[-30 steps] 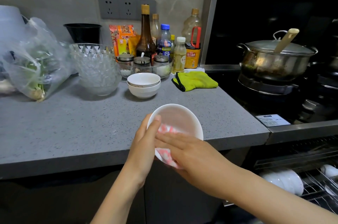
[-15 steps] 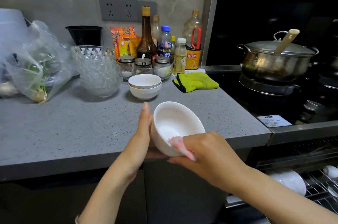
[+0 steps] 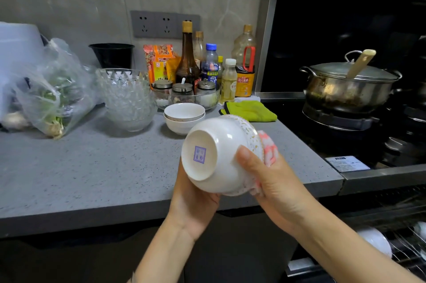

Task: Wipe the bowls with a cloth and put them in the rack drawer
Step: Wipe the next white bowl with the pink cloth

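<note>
My left hand [image 3: 196,199] props the white bowl [image 3: 221,155], fingers hidden; my right hand [image 3: 276,181] pinches the pink cloth [image 3: 268,146] over its rim.

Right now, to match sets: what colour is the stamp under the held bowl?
Purple square stamp; head view shows it.

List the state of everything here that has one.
White bowl: held tipped, base toward camera.
Pink cloth: pressed against bowl's rim.
Left hand: holds bowl from below.
Right hand: grips cloth and bowl.
Stacked bowls: upright on counter.
Pot: lid on.
Rack drawer: open.
</note>
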`<state>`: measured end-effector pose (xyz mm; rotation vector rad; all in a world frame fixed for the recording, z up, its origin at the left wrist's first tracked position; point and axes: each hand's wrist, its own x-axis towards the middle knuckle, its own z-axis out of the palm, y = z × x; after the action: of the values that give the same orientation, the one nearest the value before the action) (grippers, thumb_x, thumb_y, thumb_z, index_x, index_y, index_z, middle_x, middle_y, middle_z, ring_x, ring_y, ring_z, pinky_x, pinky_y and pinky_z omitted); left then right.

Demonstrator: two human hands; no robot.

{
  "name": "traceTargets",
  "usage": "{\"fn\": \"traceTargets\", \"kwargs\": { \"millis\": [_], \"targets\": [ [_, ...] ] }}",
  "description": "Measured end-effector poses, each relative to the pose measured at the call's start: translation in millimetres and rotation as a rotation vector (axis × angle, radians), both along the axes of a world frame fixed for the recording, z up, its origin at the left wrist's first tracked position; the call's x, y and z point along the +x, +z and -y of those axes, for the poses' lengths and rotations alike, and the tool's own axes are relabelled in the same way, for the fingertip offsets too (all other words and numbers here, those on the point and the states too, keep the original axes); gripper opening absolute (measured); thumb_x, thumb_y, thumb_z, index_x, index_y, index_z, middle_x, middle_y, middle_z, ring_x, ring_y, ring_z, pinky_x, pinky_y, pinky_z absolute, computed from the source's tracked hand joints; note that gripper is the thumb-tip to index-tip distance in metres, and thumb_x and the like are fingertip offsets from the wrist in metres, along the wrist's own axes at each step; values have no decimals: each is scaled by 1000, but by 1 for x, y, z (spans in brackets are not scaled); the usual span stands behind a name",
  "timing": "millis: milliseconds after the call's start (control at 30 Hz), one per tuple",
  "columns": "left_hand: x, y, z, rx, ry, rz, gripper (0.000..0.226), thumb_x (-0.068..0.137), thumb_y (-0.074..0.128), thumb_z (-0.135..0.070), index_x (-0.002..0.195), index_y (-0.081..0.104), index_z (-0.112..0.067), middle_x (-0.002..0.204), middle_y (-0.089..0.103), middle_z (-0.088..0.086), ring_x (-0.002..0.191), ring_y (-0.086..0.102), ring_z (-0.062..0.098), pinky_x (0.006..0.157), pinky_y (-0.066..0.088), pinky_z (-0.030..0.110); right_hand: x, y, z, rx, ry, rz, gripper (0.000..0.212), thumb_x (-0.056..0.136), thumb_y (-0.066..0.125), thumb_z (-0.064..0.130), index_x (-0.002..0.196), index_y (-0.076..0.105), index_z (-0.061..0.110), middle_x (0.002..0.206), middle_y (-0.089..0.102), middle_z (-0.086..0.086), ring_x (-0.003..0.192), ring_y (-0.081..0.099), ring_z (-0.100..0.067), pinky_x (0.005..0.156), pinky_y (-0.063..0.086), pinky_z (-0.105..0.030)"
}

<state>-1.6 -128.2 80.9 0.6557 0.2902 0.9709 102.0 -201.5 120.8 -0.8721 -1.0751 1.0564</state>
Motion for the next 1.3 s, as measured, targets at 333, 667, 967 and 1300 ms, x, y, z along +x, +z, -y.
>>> {"fn": "traceTargets", "kwargs": {
  "millis": [333,667,967,1300],
  "targets": [
    [-11,8,-6,-89,138,16,39,97,41,-45,97,70,-18,96,75,3,82,72,12,73,59,31,15,-13,-3,-316,-17,59,35,71,72,46,99,69,25,96,74,-1,79,69,-12,80,54,-27],
    [-12,16,-11,-66,316,-133,33,95,47,-43,97,68,-18,89,76,-1,80,71,7,85,52,34,19,-12,-10,18,-376,99,42,86,58,52,112,66,20,111,71,3,109,64,-15,90,46,-32],
    [3,16,-4,-73,420,-242,39,96,46,-45,102,68,-13,88,76,6,79,73,16,67,54,32,0,-31,-28,659,-578,1271,44,99,38,16,140,43,0,152,34,-10,144,27,-17,116,27,-35],
    [6,23,5,-39,452,-267,39,97,46,-41,93,68,-10,73,74,6,66,72,16,61,56,30,5,-28,-16,687,-538,1307,39,99,42,12,135,50,-1,148,41,-12,142,32,-20,113,33,-39]
  ]
}}
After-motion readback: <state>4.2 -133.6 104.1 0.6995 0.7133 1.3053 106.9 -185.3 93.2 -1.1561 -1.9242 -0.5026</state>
